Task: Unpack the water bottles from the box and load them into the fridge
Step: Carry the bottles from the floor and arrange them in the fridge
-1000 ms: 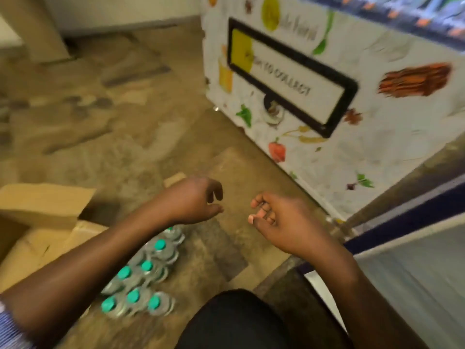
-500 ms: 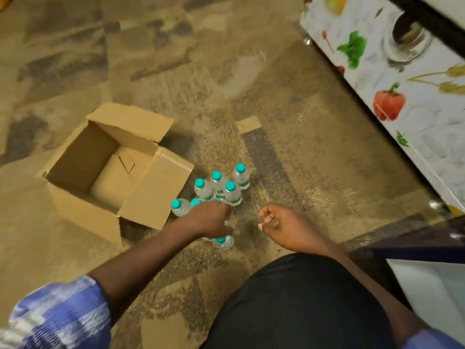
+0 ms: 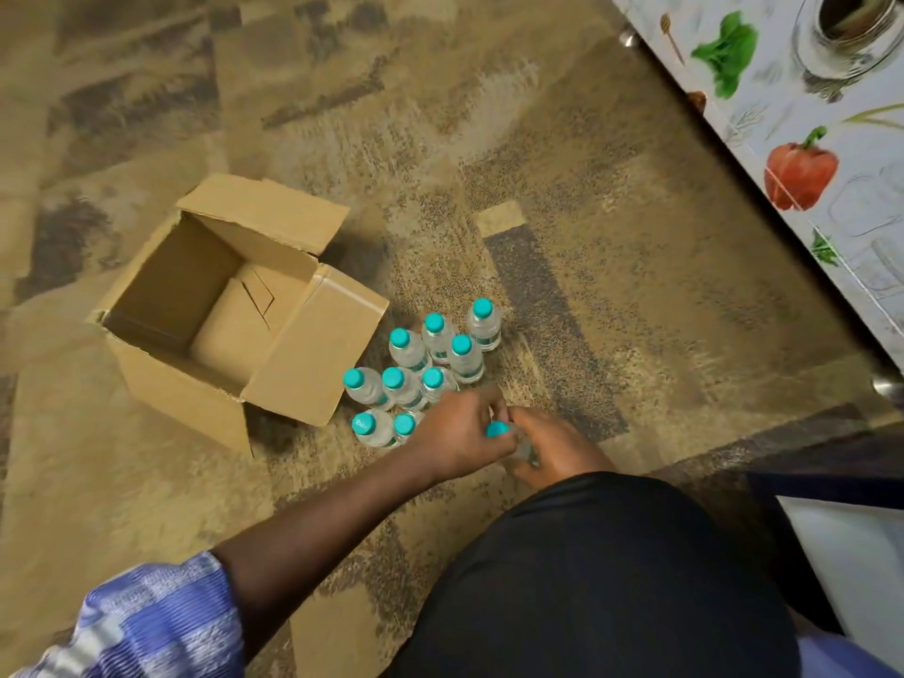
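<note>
Teal-capped bottle (image 3: 498,429) was now grasped by both the left hand (image 3: 457,435) and the right hand (image 3: 555,447), which earlier hung loose beside it.

Teal caps (image 3: 400,338) on tan.
The bottles (image 3: 484,332) are showing teal caps beside a plain brown box (image 3: 313,349); floor (image 3: 587,188) mottled tan, fridge (image 3: 861,247) white with red pepper (image 3: 800,171), green leaves (image 3: 726,53); sleeve (image 3: 156,623) blue-white.

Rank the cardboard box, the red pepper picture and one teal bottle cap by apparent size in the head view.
Largest: cardboard box.
Then: red pepper picture.
Smallest: teal bottle cap.
None look close enough to doubt.
</note>
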Tool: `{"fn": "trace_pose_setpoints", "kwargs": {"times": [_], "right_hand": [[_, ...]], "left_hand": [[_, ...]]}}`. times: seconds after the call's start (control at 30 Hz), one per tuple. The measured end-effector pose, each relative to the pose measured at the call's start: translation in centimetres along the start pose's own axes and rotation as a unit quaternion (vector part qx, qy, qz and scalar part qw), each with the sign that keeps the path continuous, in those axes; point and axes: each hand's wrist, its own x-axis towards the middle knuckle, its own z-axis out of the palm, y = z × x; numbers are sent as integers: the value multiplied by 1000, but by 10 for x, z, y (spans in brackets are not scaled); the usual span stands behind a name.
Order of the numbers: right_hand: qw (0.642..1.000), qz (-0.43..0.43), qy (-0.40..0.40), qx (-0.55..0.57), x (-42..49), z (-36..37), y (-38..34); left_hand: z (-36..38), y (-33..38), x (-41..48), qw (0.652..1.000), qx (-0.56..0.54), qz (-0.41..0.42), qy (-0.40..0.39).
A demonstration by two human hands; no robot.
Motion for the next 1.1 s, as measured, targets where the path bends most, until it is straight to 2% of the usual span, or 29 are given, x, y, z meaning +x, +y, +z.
{"fn": "trace_pose_setpoints", "kwargs": {"times": [0.07, 0.1, 0.13, 0.17, 0.23, 0.27, 0.33, 0.53, 0.7, 0.87, 0.97, 1.1], "right_hand": [[999, 8, 38, 1, -3, -3, 6], [998, 14, 53, 8, -5, -5, 10], [997, 24, 68, 14, -7, -6, 15], [996, 34, 82, 18, -11, -8, 19], [993, 50, 99, 31, -17, -11, 25], [992, 55, 106, 43, -21, -13, 27], [988, 62, 124, 70, -29, -15, 31], [975, 97, 149, 137, -57, -26, 36], [960, 120, 221, 125, -101, -48, 35], [919, 172, 341, 95, -167, -78, 30], [895, 202, 391, 78, -214, -98, 20], [853, 232, 466, 43, -282, -122, 0]], "left_hand": [[-5, -2, 1, 998, -63, -10, 23], [-8, -6, 0, 998, -48, -17, 39], [-12, -12, 2, 998, 18, -24, 53], [-15, -20, 1, 989, 129, -38, 55], [-18, -37, -2, 941, 327, -88, 0], [-17, -44, -5, 919, 375, -112, -40], [-11, -52, -11, 908, 391, -128, -75], [-7, -42, -6, 921, 372, -96, -66], [-12, 13, 13, 938, 340, 9, -66], [-23, 132, 30, 951, 260, 152, -74], [-28, 210, 32, 939, 224, 245, -89], [-29, 301, 15, 907, 200, 356, -104]]}}
